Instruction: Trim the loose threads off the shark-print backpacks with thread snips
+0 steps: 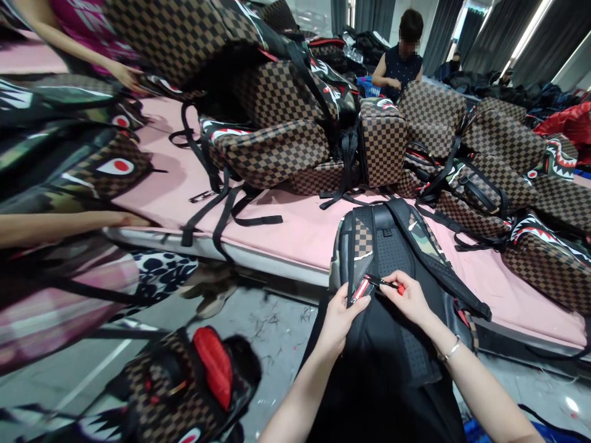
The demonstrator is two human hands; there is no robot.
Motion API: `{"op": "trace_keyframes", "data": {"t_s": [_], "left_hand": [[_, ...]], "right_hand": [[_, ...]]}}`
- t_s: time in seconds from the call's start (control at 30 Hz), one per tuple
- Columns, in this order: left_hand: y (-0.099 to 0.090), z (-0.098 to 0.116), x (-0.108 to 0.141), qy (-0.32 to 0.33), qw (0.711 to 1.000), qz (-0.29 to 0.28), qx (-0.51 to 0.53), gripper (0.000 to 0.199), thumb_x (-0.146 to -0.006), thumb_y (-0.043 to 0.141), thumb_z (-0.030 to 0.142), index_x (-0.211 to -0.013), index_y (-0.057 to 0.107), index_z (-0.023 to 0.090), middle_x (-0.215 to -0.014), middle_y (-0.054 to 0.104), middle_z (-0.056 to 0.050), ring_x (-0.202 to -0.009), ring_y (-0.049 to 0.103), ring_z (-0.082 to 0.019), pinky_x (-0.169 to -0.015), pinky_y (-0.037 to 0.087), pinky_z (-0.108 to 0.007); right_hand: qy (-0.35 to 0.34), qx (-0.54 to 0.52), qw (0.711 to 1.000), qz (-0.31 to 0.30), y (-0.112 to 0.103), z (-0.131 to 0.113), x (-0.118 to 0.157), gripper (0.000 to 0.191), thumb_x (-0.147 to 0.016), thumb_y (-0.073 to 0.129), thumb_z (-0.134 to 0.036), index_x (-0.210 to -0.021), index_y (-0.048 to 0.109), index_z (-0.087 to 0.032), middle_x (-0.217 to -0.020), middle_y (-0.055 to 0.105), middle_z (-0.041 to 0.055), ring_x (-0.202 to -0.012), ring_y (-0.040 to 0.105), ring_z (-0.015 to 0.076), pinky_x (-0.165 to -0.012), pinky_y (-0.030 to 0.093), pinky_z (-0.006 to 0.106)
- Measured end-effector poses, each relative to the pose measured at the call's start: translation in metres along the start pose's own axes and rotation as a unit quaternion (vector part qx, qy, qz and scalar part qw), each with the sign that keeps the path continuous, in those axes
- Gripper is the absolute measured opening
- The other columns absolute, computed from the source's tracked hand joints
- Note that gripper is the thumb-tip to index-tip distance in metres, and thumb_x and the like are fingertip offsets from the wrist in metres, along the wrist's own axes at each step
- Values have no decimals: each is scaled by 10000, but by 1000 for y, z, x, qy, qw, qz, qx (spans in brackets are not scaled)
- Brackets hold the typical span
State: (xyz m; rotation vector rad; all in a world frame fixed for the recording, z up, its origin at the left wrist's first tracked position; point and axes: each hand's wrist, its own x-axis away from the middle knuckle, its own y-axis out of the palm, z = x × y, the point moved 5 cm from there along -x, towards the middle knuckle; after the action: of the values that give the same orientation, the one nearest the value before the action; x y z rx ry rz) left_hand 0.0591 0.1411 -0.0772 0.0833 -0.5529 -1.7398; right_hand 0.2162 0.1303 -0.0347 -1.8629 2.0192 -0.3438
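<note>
A black backpack (390, 246) with brown checker and camouflage panels rests against the table edge, its padded back and straps facing up. My left hand (339, 317) grips one shoulder strap (363, 246) beside a red-and-white label (361, 289), thumb pressed near the label. In my right hand (409, 298) is a slim black tool with a red end (392, 284), its tip reaching toward the label; its exact kind is too small to make out. The other shoulder strap (447, 277) lies loose to the right.
Checkered backpacks (277, 151) are piled along the pink-covered table (286, 234). Another bag with a red part (215, 369) is low at left. A co-worker's arm (69, 227) reaches in from the left; another person (401, 61) stands behind the pile.
</note>
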Motion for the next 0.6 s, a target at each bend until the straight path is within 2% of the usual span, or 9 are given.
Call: {"op": "trace_keyframes", "data": {"t_s": [0.13, 0.23, 0.33, 0.47, 0.6], "left_hand": [[-3, 4, 0, 10, 1000, 4, -15, 377, -599, 746, 255, -943, 635, 147, -936, 679, -72, -890, 615, -211, -829, 458, -305], [-5, 9, 1, -3, 1000, -24, 6, 503, -558, 771, 206, -1034, 613, 165, -1017, 665, -77, -933, 604, -216, -844, 463, -314], [-8, 12, 2, -25, 997, -49, 48, 619, -546, 776, 170, -1127, 564, 190, -1071, 641, -77, -910, 609, -220, -799, 502, -346], [-15, 17, 3, -30, 996, -54, 63, 654, -555, 767, 152, -1167, 541, 185, -1083, 628, -84, -884, 609, -218, -746, 533, -345], [-22, 23, 2, -22, 997, -60, 51, 690, -564, 760, 146, -1208, 517, 189, -1119, 615, -87, -907, 602, -222, -736, 539, -334]], "right_hand": [[-8, -57, 998, -24, -6, -3, -15, 180, -733, 619, -358, -753, 626, -179, -741, 633, 18, -663, 557, 135, -626, 436, 254], [21, -112, 991, -68, -13, -1, -33, 213, -690, 658, -363, -770, 644, -166, -740, 645, 19, -659, 570, 132, -649, 456, 271], [39, -99, 984, -140, -18, -2, -48, 262, -651, 685, -362, -802, 664, -149, -758, 655, 31, -677, 577, 139, -665, 463, 287], [31, -68, 983, -165, -21, -8, -63, 264, -634, 701, -342, -790, 637, -139, -701, 628, 6, -598, 542, 108, -572, 431, 237], [1, -59, 976, -209, -14, -15, -76, 232, -639, 711, -323, -727, 613, -132, -679, 612, -3, -580, 525, 92, -567, 406, 218]]}}
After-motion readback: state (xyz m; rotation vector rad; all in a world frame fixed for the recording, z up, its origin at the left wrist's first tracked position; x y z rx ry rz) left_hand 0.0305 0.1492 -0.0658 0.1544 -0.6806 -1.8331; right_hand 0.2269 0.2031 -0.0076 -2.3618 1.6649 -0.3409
